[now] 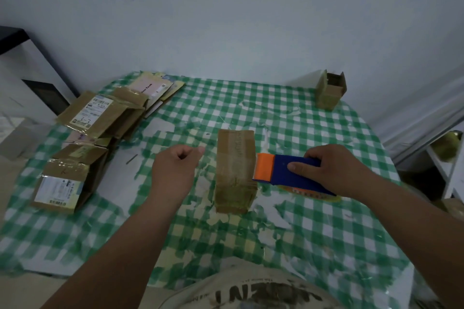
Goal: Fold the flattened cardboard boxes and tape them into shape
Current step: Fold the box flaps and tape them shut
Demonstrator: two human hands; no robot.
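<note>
while the big table (313, 228) with its green and white checked cloth fills most of the view, the thing that matters sits near its middle. a messy pile of flat boxes (100, 118) lies on the left side of the table, some with white labels, and they are not folded yet. one small open box (331, 90) stands far off at the back right corner, next to the wall.

right in front of you stands the brown box (235, 170). it is closed on top, with shiny tape over it. its long side runs away from you, toward the wall, and it sits between your two hands.

your right hand (334, 168) is wrapped around the blue tape gun (293, 173), with the thumb lying flat on its side. the orange end of the gun points left and touches the right side of the box, low on the top edge. so this hand is the near one for taping.

your left hand (175, 168) is just beside the box on its left, not touching it. its fingers are curled in and hold nothing.

i think the next job is to pull the tape free, and your left hand may need to hold the box so it does not slide.
</note>
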